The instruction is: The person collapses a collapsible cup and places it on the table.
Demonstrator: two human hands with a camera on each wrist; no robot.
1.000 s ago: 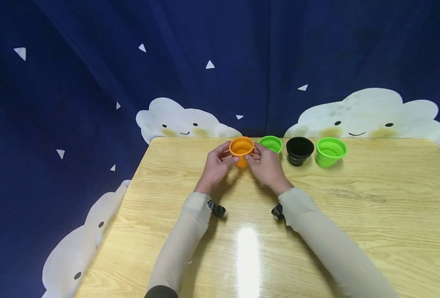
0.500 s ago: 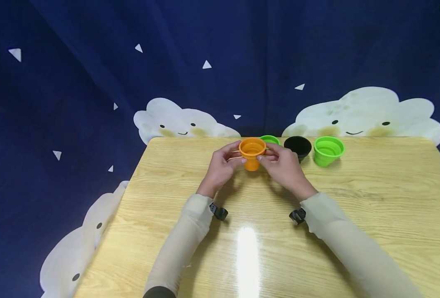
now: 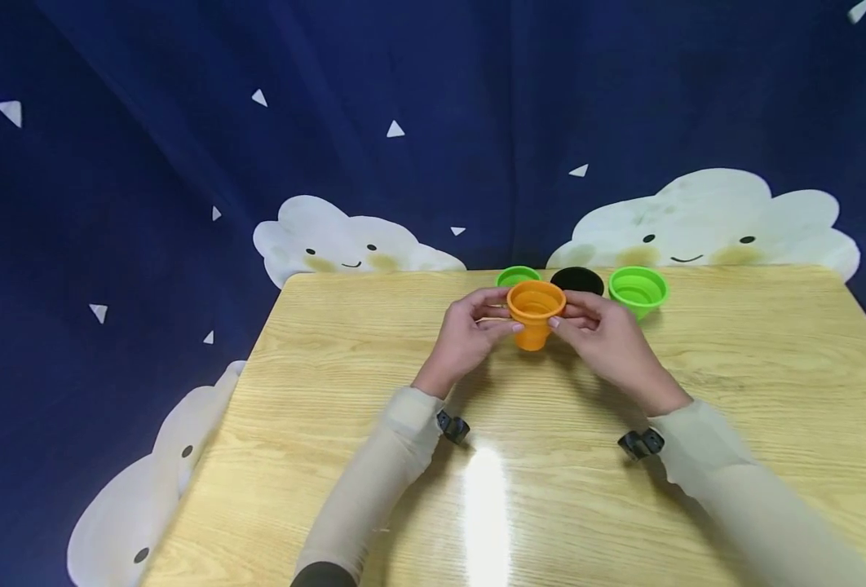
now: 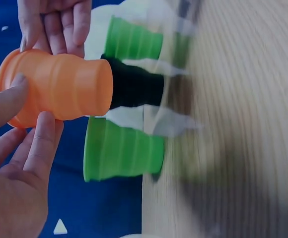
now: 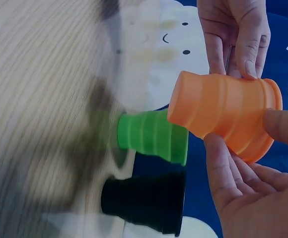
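An orange ribbed cup (image 3: 534, 318) is held upright between both hands, in front of a row of cups. My left hand (image 3: 466, 338) pinches its left side with thumb and fingers, and my right hand (image 3: 615, 342) grips the opposite side the same way. Both wrist views show the orange cup (image 4: 64, 87) raised off the tabletop, its ribs stretched out. Behind it in the head view stand a green cup (image 3: 515, 275), partly covered by the orange one, a black cup (image 3: 578, 280) and a second green cup (image 3: 639, 290) further right.
The wooden table (image 3: 315, 424) has its back edge just behind the cups. A dark blue curtain (image 3: 374, 73) with white clouds and triangles hangs beyond it. A bright light reflection (image 3: 487, 514) lies on the near tabletop.
Both hands have carried the orange cup to the right and slightly toward me, from beside the left green cup to in front of the left green and black cups.
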